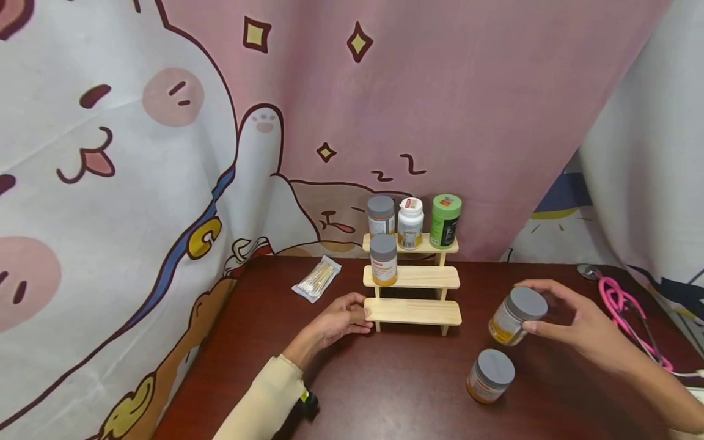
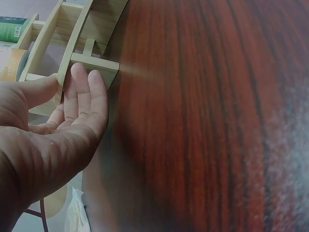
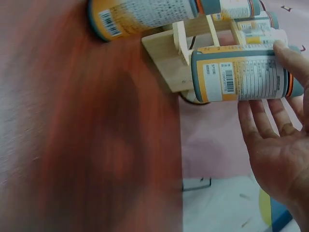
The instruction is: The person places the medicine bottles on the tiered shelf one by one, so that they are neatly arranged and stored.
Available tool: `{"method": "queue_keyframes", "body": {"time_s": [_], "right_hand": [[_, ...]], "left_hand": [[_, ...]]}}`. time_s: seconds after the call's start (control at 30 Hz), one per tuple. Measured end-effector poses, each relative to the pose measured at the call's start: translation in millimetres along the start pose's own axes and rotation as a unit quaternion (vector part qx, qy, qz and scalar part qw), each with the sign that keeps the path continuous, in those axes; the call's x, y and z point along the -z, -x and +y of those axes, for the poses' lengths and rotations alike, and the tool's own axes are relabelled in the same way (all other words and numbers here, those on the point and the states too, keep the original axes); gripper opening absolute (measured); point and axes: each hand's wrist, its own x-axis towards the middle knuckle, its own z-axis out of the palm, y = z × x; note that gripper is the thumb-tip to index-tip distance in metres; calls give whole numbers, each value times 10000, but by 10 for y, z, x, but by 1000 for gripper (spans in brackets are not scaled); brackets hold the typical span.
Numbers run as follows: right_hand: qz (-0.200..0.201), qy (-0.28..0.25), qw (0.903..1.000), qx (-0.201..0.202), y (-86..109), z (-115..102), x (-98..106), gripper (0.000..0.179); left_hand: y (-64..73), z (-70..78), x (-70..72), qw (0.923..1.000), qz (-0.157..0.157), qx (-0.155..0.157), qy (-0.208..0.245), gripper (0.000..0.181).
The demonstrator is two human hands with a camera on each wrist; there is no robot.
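My left hand (image 1: 338, 321) pinches the left end of the lowest step of a three-step wooden display shelf (image 1: 412, 311), thumb on top and fingers beneath. In my right hand (image 1: 591, 330) is a grey-lidded supplement jar (image 1: 514, 318), gripped near its lid and tilted, clear of the tabletop. The right wrist view shows the barcode and printed label of this held jar (image 3: 241, 72). Just in front of it, a similar jar (image 1: 489, 377) stands on the table. Another grey-lidded jar (image 1: 384, 263) is on the middle step, at its left end.
Along the top step are a grey-lidded jar (image 1: 381, 214), a white bottle (image 1: 410, 223) and a green tub (image 1: 445, 221). A packet of cotton swabs (image 1: 318, 279) lies left of the shelf. At far right rests a pink stethoscope (image 1: 627, 311). A patterned curtain (image 1: 467, 110) hangs behind.
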Motion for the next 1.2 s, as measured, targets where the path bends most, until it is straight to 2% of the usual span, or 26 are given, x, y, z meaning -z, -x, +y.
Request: {"method": "queue_keyframes", "body": {"time_s": [0.17, 0.4, 0.67, 0.8, 0.93, 1.2], "right_hand": [[4, -356, 9994, -50, -270, -96, -132, 59], [31, 145, 9995, 282, -647, -315, -242, 56], [-48, 7, 9992, 391, -1028, -639, -399, 56], [-112, 230, 9985, 474, -1159, -739, -512, 57], [-108, 504, 9981, 350, -1237, -837, -605, 59], [-221, 516, 9982, 216, -1306, -922, -735, 59]], "left_hand": [[-2, -2, -2, 10000, -16, 9, -10, 29], [6, -23, -12, 10000, -12, -30, -36, 29], [-4, -12, 4, 10000, -27, -44, -23, 28], [-2, -13, 16, 9999, -71, -55, -64, 28], [-1, -8, 15, 9999, -91, -53, -83, 27], [8, 8, 14, 9999, -84, -50, -69, 27]]}}
